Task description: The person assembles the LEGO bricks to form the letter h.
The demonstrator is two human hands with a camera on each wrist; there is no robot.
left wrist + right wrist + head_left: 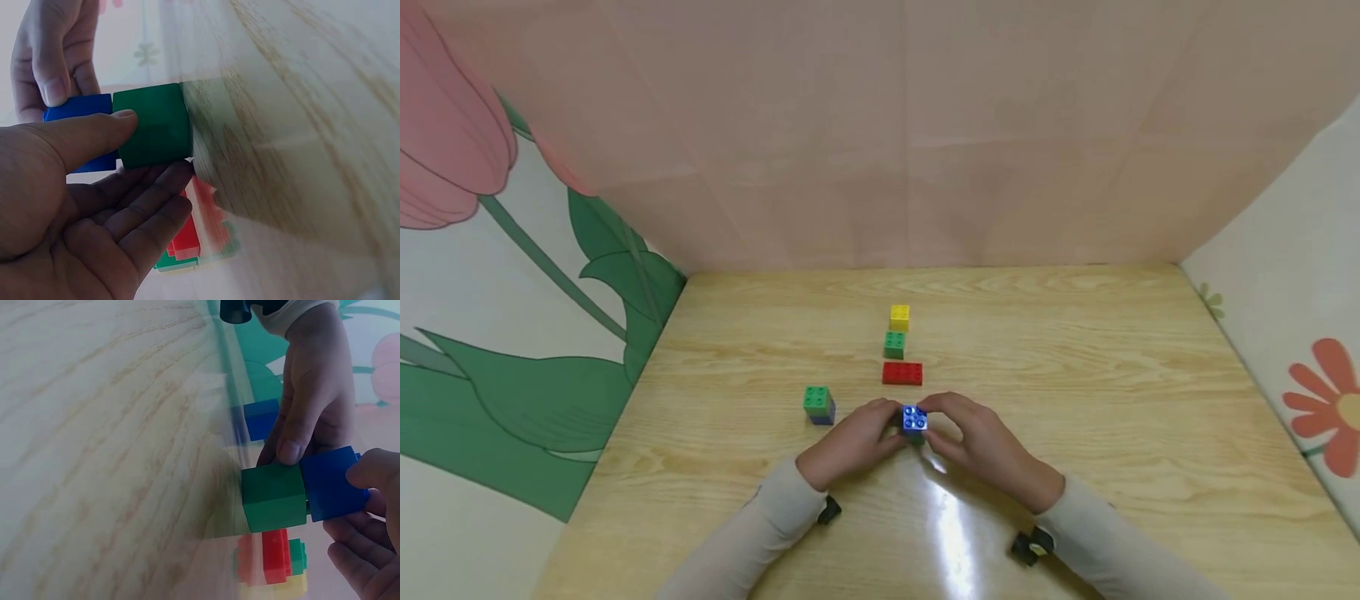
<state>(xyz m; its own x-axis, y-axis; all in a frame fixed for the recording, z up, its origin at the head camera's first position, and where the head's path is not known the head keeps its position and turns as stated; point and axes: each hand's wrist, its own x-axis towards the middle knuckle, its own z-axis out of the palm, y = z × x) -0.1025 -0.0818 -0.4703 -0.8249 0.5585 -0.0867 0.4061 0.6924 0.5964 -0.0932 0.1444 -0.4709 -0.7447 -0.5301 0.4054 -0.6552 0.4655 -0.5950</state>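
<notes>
A blue toy brick [914,419] stands atop a green toy brick [153,125] on the table, with a thin gap showing between the two in the wrist views. My left hand [861,442] pinches the green brick low down, its thumb near the seam. From the other side, my right hand [988,446] pinches the blue brick between thumb and fingers. In the head view the green brick is mostly hidden under the blue one.
Left of my hands stands a stack of a green brick [817,398] on a blue one [823,415]. Beyond my hands, a red brick [902,373], a green brick [894,344] and a yellow brick [899,317] line up toward the pink backdrop [910,167].
</notes>
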